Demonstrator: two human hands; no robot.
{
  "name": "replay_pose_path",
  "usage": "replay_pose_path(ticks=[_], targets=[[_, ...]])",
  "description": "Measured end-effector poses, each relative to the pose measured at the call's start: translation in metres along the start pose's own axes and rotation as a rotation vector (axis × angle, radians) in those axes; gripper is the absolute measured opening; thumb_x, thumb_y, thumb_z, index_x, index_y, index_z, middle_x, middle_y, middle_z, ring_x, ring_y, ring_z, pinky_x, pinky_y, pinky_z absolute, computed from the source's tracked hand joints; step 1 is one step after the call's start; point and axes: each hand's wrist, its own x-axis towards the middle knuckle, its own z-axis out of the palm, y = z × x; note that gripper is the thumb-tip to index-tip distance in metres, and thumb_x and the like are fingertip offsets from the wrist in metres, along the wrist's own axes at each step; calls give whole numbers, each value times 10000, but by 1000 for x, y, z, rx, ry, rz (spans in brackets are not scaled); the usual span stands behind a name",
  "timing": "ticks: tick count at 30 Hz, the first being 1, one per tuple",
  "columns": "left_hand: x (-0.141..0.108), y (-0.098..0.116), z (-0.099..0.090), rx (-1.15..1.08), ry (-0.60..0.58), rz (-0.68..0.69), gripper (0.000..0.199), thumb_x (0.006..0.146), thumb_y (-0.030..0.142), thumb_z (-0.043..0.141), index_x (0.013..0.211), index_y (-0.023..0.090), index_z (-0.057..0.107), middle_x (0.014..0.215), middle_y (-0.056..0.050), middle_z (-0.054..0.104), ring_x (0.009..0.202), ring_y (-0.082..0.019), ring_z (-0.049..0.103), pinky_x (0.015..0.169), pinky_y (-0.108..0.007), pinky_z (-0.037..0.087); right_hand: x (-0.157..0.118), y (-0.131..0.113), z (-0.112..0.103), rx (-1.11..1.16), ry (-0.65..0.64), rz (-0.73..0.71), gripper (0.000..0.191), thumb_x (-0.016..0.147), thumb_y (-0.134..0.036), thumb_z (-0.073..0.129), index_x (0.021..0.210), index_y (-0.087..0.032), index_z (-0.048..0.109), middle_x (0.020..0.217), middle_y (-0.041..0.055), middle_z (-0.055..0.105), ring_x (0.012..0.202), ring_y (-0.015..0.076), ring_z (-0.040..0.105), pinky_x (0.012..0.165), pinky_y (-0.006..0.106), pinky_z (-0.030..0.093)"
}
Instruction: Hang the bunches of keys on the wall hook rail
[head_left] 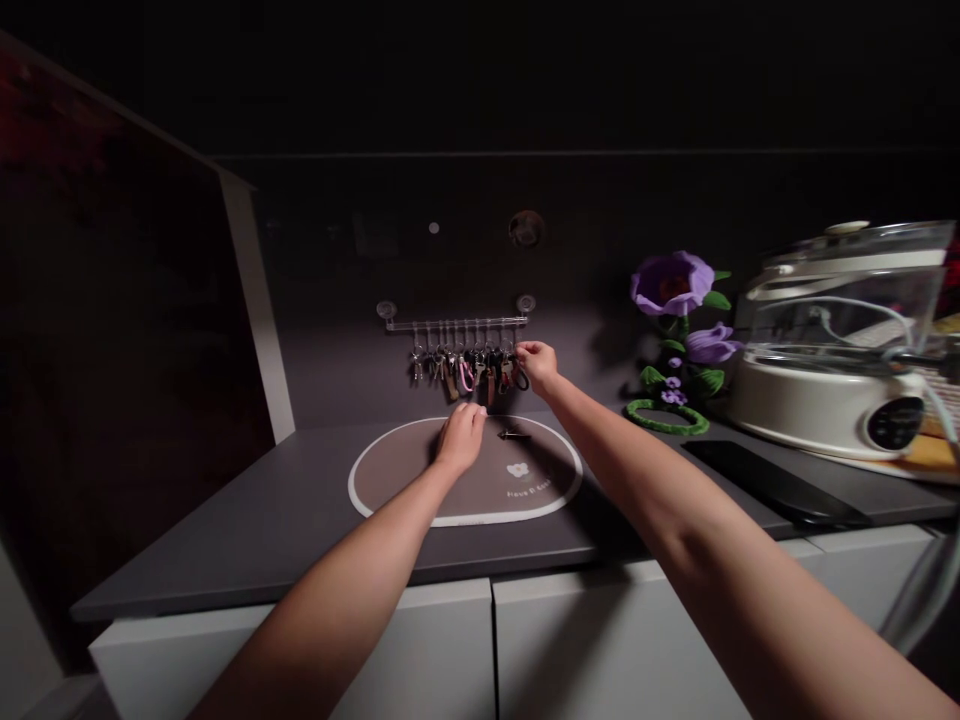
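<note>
A clear wall rack [457,324] carries a row of hooks with several bunches of keys [439,365] hanging from them; a pink loop [466,375] is among them. At the rack's right end, my right hand [538,366] is closed in a pinch at the height of the key rings, beside a black loop [523,379]; what its fingertips hold is too small to tell. My left hand [461,437] is closed above the oval mat [405,475], below the hanging keys, its grip hidden. A small key [514,434] lies on the mat to its right.
On the right of the dark counter [247,525] stand a purple crocheted flower [675,285] with a green ring base and a white appliance [817,395] with a clear top. A black flat object [772,482] lies before them. White cabinet fronts [427,650] are below.
</note>
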Motion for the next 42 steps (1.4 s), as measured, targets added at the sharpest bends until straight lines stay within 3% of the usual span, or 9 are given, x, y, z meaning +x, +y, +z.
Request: replay_pose_path(ticks=[4,9,14,19,24,28,34,42], targets=[[-1,1,-1,-10,-21,14,260,875,269,335,774,179,557,840,-56,583,851,-160,532,795,-289,407,-17,-14,-8,48,43,89,127,673,-241,556,749,-139,565,658,7,589,560,85,511,591,225,436],[-2,0,-2,-9,-63,41,201,850,238,381,815,179,570,850,-49,576,812,-155,528,775,-284,416,-48,-21,-16,77,-49,87,83,670,-210,553,717,-142,558,681,12,597,584,85,505,649,238,428],[-3,0,-3,1,-91,41,177,829,232,423,842,185,593,846,-44,568,776,-146,528,754,-276,425,-82,-12,-25,33,-162,82,124,659,-254,581,704,-139,570,707,14,601,633,90,507,700,240,413],[-3,-2,-2,9,-125,35,173,814,222,451,868,179,609,855,-48,572,772,-144,529,752,-273,431,-106,5,-35,-134,-302,72,126,681,-261,570,728,-144,582,700,9,615,622,91,513,657,224,404],[-3,-6,-1,10,-151,15,174,796,182,464,880,168,616,869,-54,581,793,-144,533,777,-275,429,-114,10,-40,-552,-424,-29,80,699,-239,595,690,-164,622,682,17,640,614,108,523,619,218,368],[-4,-9,1,22,-177,-2,188,789,170,464,891,167,621,863,-52,584,791,-144,532,775,-273,430,-115,7,-36,-710,-462,-65,156,739,-301,574,712,-171,657,720,48,664,640,134,553,599,223,359],[-4,-7,0,24,-196,-13,183,786,183,482,892,160,630,865,-59,584,768,-144,535,755,-269,433,-114,12,-31,-849,-500,-194,193,708,-361,611,711,-182,684,777,80,673,681,159,564,613,237,363],[-4,-2,-4,12,-207,-16,194,782,152,491,911,139,635,876,-63,589,747,-133,535,755,-260,433,-115,14,-33,-816,-507,-155,178,700,-357,628,714,-186,673,741,58,657,648,147,540,589,238,335]])
